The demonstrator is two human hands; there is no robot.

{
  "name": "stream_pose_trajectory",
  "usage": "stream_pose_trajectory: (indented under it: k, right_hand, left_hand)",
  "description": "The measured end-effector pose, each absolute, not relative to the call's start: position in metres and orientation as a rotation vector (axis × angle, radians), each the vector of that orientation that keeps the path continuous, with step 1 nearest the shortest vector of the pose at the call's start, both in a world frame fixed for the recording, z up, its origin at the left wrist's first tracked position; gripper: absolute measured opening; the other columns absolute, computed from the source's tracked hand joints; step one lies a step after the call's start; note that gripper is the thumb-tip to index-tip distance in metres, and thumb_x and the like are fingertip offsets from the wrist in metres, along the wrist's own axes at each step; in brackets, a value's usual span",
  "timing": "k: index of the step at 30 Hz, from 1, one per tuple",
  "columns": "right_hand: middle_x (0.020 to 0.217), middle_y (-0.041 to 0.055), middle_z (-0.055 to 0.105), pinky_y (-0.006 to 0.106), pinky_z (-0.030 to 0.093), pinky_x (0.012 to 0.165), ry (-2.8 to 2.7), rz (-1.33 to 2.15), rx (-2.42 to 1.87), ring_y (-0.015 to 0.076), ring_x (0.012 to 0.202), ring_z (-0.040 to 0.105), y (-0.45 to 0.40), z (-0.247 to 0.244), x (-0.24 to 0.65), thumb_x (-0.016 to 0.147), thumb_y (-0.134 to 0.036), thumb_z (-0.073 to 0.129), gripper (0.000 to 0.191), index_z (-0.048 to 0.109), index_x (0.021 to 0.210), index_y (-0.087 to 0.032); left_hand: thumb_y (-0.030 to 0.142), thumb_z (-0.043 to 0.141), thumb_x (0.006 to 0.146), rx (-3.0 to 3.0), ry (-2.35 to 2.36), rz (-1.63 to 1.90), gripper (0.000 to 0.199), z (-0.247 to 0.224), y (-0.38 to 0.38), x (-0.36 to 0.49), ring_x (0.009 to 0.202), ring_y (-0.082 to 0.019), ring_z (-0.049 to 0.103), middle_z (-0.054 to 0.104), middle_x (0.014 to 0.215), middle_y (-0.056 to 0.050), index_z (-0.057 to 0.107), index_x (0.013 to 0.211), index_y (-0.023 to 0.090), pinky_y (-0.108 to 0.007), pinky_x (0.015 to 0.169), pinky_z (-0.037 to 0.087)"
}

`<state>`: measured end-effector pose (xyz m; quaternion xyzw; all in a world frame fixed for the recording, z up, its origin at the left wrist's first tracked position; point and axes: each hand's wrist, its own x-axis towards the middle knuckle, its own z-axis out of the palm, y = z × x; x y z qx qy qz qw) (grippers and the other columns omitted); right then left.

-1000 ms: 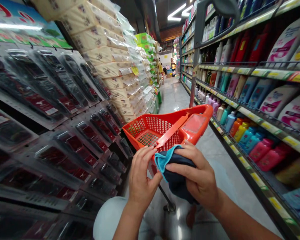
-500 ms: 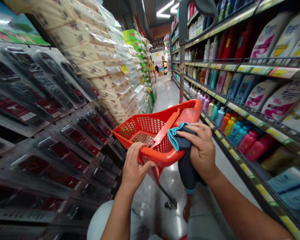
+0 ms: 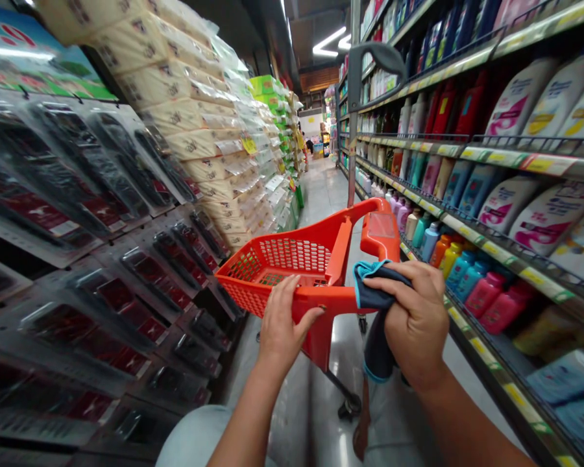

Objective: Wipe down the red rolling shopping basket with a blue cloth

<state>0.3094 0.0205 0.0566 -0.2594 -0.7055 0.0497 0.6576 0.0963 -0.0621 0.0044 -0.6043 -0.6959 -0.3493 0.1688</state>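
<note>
Red perforated plastic basket (image 3: 243,299), bunched cloth (image 3: 374,299)

Your cloth (image 3: 377,298)'s navy w/ brt lt-blue trim; your cart (image 3: 338,299)'s red-orange, sides patterned w/ rows of holes. On your L: hanging packs (image 3: 109,175) in blk & dk red, cream packs (image 3: 175,117) w/ dk print, brt grn packs (image 3: 267,98); banner (image 3: 39,61)'s blue & grn w/ red marks. On your R: small btls (image 3: 484,295) in orange, yellow, turq. & pink; big wht btls (image 3: 520,107) w/ magenta or yellow; shelf edges (image 3: 511,157) yellow, grn & wht. Floor (image 3: 316,194)'s gry; your trouser leg (image 3: 194,434)'s pale bluish-gry.
</note>
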Motion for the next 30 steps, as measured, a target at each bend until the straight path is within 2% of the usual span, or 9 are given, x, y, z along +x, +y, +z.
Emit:
stream_pose_trajectory:
  k: [4, 9, 11, 14, 16, 19, 23, 27, 30]
  right_hand:
    - [0.102, 0.0063, 0.073, 0.045, 0.047, 0.092, -1.694, -0.006, -0.577, 0.0252, 0.103, 0.055, 0.019, 0.062, 0.307, 0.090, -0.001, 0.049, 0.035, 0.077, 0.094, -0.022]
    - [0.096, 0.0036, 0.075, 0.044, 0.043, 0.089, -1.756, -0.137, -0.665, 0.0254, 0.098, 0.057, 0.025, 0.062, 0.294, 0.082, 0.003, 0.051, 0.038, 0.076, 0.095, -0.023]
    - [0.093, 0.0020, 0.075, 0.044, 0.041, 0.090, -1.756, -0.182, -0.712, 0.0250, 0.097, 0.057, 0.036, 0.062, 0.292, 0.082, 0.001, 0.055, 0.034, 0.076, 0.092, -0.024]
    - [0.090, 0.0009, 0.074, 0.044, 0.038, 0.092, -1.770, -0.216, -0.769, 0.0239, 0.096, 0.057, 0.059, 0.061, 0.294, 0.082, -0.002, 0.059, 0.029, 0.075, 0.088, -0.025]
    - [0.089, 0.0012, 0.072, 0.044, 0.037, 0.093, -1.789, -0.213, -0.788, 0.0235, 0.096, 0.055, 0.075, 0.060, 0.297, 0.082, -0.002, 0.059, 0.028, 0.075, 0.086, -0.024]
    - [0.086, 0.0015, 0.071, 0.043, 0.035, 0.094, -1.808, -0.197, -0.800, 0.0228, 0.094, 0.053, 0.094, 0.056, 0.295, 0.083, -0.002, 0.058, 0.027, 0.075, 0.085, -0.023]
    - [0.085, 0.0017, 0.070, 0.041, 0.036, 0.091, -1.879, -0.178, -0.749, 0.0216, 0.092, 0.052, 0.100, 0.042, 0.270, 0.087, -0.001, 0.055, 0.027, 0.073, 0.084, -0.021]
    - [0.087, 0.0009, 0.071, 0.040, 0.036, 0.094, -1.974, -0.113, -0.667, 0.0206, 0.093, 0.052, 0.099, 0.025, 0.244, 0.091, -0.001, 0.050, 0.029, 0.071, 0.086, -0.022]
    - [0.088, 0.0003, 0.071, 0.040, 0.038, 0.093, -2.082, -0.106, -0.576, 0.0210, 0.095, 0.054, 0.109, 0.019, 0.245, 0.092, -0.003, 0.050, 0.030, 0.071, 0.088, -0.024]
  left_hand:
    - [0.045, 0.064, 0.091, -1.584, -2.060, -0.877, 0.048, -0.014, -0.052, 0.063, 0.126, -0.029, 0.059, 0.067, 0.128, -0.013, 0.055, 0.131, 0.020, -0.050, 0.111, 0.047]
    - [0.044, 0.058, 0.095, -1.507, -2.074, -0.764, 0.043, -0.019, -0.038, 0.076, 0.125, -0.033, 0.059, 0.068, 0.125, -0.015, 0.057, 0.129, 0.018, -0.069, 0.121, 0.019]
    - [0.046, 0.057, 0.095, -1.516, -2.073, -0.695, 0.046, -0.017, -0.032, 0.082, 0.125, -0.032, 0.059, 0.067, 0.126, -0.016, 0.057, 0.130, 0.016, -0.064, 0.121, 0.025]
    - [0.051, 0.058, 0.094, -1.583, -2.070, -0.660, 0.048, -0.015, -0.028, 0.071, 0.124, -0.028, 0.059, 0.067, 0.127, -0.012, 0.057, 0.132, 0.021, -0.052, 0.118, 0.037]
    - [0.051, 0.056, 0.095, -1.572, -2.089, -0.660, 0.045, -0.015, -0.030, 0.052, 0.122, -0.028, 0.060, 0.067, 0.126, -0.011, 0.059, 0.130, 0.023, -0.054, 0.116, 0.039]
    - [0.048, 0.047, 0.099, -1.521, -2.121, -0.663, 0.042, -0.020, -0.034, 0.023, 0.119, -0.032, 0.060, 0.067, 0.125, -0.014, 0.061, 0.127, 0.020, -0.061, 0.112, 0.040]
    - [0.044, 0.042, 0.101, -1.556, -2.105, -0.640, 0.042, -0.029, -0.030, 0.017, 0.122, -0.029, 0.058, 0.066, 0.126, -0.013, 0.060, 0.131, 0.021, -0.052, 0.114, 0.041]
    - [0.044, 0.039, 0.102, -1.601, -2.097, -0.578, 0.043, -0.031, -0.033, 0.019, 0.119, -0.026, 0.059, 0.067, 0.123, -0.009, 0.059, 0.135, 0.025, -0.048, 0.117, 0.037]
    - [0.050, 0.035, 0.101, -1.550, -2.147, -0.533, 0.048, -0.028, -0.052, -0.003, 0.106, -0.028, 0.063, 0.071, 0.109, -0.011, 0.064, 0.127, 0.022, -0.048, 0.106, 0.045]
